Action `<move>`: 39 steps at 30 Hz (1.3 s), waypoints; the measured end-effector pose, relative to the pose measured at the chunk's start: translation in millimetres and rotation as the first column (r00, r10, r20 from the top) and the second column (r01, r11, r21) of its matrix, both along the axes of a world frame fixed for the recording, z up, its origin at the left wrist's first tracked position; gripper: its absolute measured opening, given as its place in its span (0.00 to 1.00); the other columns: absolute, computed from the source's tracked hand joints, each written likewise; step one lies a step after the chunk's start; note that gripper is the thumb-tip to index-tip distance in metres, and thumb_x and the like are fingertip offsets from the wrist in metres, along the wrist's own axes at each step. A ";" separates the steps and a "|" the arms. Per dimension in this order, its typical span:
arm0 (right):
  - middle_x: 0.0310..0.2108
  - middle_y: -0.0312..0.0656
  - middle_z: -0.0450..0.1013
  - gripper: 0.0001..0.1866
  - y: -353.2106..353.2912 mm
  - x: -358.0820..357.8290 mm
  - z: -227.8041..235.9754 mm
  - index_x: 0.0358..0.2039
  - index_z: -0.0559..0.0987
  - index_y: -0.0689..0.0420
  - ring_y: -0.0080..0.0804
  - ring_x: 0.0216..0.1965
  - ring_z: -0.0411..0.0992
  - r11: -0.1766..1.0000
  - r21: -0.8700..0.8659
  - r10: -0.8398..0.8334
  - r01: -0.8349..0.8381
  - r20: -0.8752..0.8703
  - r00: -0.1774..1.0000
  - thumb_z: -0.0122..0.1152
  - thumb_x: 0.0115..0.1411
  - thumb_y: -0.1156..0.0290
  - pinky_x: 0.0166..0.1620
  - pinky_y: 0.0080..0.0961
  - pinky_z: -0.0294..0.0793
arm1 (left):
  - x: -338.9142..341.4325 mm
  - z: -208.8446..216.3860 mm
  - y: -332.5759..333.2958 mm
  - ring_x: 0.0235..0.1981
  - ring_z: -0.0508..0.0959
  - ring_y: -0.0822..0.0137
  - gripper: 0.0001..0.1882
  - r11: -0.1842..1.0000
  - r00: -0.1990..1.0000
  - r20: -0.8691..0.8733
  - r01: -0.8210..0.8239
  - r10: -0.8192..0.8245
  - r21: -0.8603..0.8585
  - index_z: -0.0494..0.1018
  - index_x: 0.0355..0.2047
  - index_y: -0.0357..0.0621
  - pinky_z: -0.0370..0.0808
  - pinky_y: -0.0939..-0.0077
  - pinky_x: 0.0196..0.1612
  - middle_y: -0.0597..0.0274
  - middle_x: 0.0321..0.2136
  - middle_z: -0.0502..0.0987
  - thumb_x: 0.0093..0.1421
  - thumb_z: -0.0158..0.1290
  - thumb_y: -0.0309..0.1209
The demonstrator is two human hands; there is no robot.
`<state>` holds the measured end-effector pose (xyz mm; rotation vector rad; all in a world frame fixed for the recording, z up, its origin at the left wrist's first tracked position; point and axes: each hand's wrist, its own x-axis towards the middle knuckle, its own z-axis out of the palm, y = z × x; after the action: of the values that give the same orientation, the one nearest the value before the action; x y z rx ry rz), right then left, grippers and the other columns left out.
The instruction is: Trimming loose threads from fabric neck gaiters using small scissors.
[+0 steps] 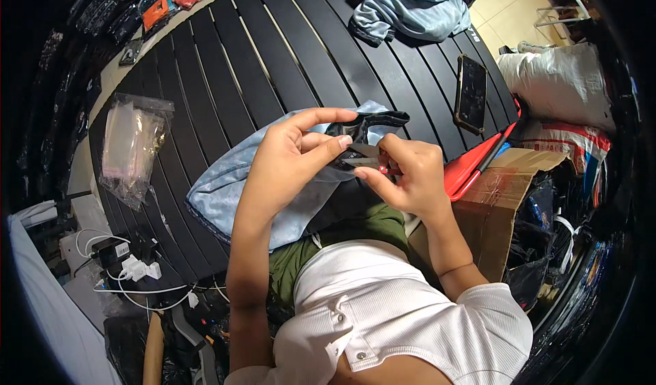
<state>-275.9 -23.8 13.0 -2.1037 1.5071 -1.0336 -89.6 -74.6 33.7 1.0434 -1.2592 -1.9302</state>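
Note:
A light-blue garment with a dark hem lies over the near edge of the black slatted table and partly on my lap. My left hand pinches its black band between thumb and fingers, holding that part raised. Close by on the right, my right hand is closed around a small bladed tool with a red handle, mostly hidden by the fingers. Its metal blade points left, at the black band below my left thumb. Whether the blade touches the cloth I cannot tell.
On the black slatted table are a clear bag of plastic sleeves, a phone and another light-blue garment. A cardboard box and a white sack stand at right. White chargers with cables sit at lower left.

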 end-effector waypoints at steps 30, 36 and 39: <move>0.10 0.34 0.63 0.20 -17.4 -17.6 12.3 0.15 0.67 0.54 0.32 0.11 0.64 0.954 -0.106 0.232 -0.281 -0.335 0.913 0.66 0.43 0.55 0.17 0.24 0.60 | -2.2 -3.6 -33.8 0.15 0.63 0.85 0.16 0.933 0.914 0.186 0.355 -0.360 0.061 0.73 0.40 0.38 0.55 0.88 0.17 0.74 0.14 0.69 0.50 0.56 0.28; 0.08 0.37 0.60 0.18 -18.4 -32.1 10.1 0.16 0.68 0.58 0.32 0.10 0.61 0.984 -0.070 0.148 -0.162 -0.173 0.974 0.67 0.42 0.60 0.16 0.23 0.57 | 0.8 -4.5 -35.1 0.17 0.65 0.85 0.17 0.931 0.910 0.199 0.357 -0.364 0.071 0.72 0.42 0.37 0.58 0.88 0.20 0.72 0.15 0.72 0.51 0.56 0.28; 0.08 0.37 0.57 0.18 -18.3 -40.9 13.8 0.17 0.66 0.60 0.30 0.09 0.57 0.991 -0.058 0.109 -0.118 -0.135 0.985 0.66 0.41 0.63 0.15 0.21 0.54 | 2.2 -2.9 -36.4 0.18 0.68 0.85 0.18 0.926 0.904 0.203 0.370 -0.377 0.074 0.71 0.43 0.37 0.61 0.89 0.23 0.71 0.17 0.74 0.52 0.56 0.28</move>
<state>-316.8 -42.1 26.8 -2.3145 1.4104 -0.9320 -87.4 -111.0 30.8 1.1137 -1.6532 -2.1713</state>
